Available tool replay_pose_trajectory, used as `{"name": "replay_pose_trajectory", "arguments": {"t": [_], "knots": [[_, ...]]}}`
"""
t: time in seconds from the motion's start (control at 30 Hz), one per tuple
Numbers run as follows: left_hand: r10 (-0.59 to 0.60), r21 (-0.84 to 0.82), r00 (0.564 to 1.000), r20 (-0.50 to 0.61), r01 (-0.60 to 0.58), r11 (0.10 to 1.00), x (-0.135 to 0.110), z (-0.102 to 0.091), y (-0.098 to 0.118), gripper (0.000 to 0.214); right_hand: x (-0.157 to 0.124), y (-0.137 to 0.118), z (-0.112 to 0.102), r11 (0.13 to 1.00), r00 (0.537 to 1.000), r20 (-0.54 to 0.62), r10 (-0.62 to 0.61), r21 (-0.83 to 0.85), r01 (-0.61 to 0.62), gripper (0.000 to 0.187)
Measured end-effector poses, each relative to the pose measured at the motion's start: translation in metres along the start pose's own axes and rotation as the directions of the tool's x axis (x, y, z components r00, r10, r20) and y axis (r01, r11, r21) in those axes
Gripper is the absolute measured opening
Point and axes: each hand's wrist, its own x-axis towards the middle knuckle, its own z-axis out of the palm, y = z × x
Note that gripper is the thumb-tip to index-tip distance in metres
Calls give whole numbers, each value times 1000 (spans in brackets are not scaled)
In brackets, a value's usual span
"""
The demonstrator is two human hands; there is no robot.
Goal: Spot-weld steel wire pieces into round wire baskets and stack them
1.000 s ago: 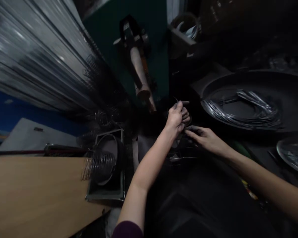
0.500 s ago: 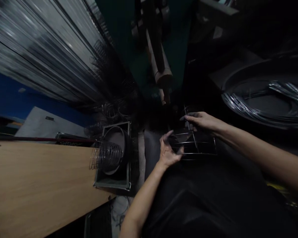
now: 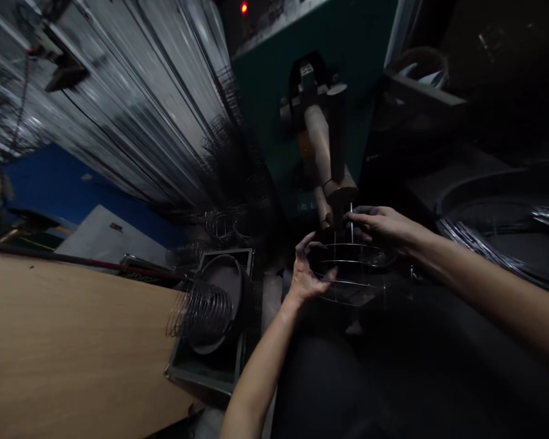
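A small wire frame [image 3: 354, 271] made of thin metal hoops and upright rods sits in front of me, just below the tip of a wooden-looking machine arm [image 3: 326, 161]. My left hand [image 3: 307, 274] grips the frame's left side with curled fingers. My right hand [image 3: 379, 224] holds the frame's top right edge beside an upright rod. The scene is very dark, so the frame's lower part is hard to make out.
A stack of wire rings [image 3: 200, 311] rests against a dark drum in a metal tray [image 3: 201, 369] at left. A tan wooden board [image 3: 68, 341] fills the lower left. Bundled metal rods [image 3: 119, 103] slant above. A large round pan with wire coils [image 3: 507, 244] lies at right.
The camera has tilted up, so the machine arm shows more fully. Both hands have lifted the wire frame slightly toward the arm's tip and still hold it.
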Motion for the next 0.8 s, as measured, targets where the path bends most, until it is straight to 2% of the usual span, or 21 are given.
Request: {"name": "replay_pose_trajectory", "arguments": {"t": [0.2, 0.3, 0.47, 0.53, 0.63, 0.8], "knots": [[6, -21, 1000, 0, -6, 1000, 11, -5, -3, 81, 4, -7, 4, 999, 1000, -19, 16, 48, -15, 17], [11, -12, 1000, -3, -11, 1000, 15, -7, -2, 82, 8, -6, 5, 999, 1000, -5, 27, 24, -26, 22], [33, -26, 999, -6, -33, 999, 23, -12, -2, 81, 19, -2, 4, 998, 999, -7, -32, -48, 31, 28], [24, -35, 1000, -11, -24, 999, 25, -13, -4, 83, 20, -2, 5, 997, 999, -8, -34, -69, 34, 26], [2, -20, 1000, 5, -2, 1000, 29, -14, -7, 85, 18, -7, 9, 995, 997, -75, -8, -98, 0, 19], [32, -20, 999, 4, -32, 999, 35, -16, -12, 87, 18, -12, 16, 997, 994, -107, -8, -74, 0, 13]]}}
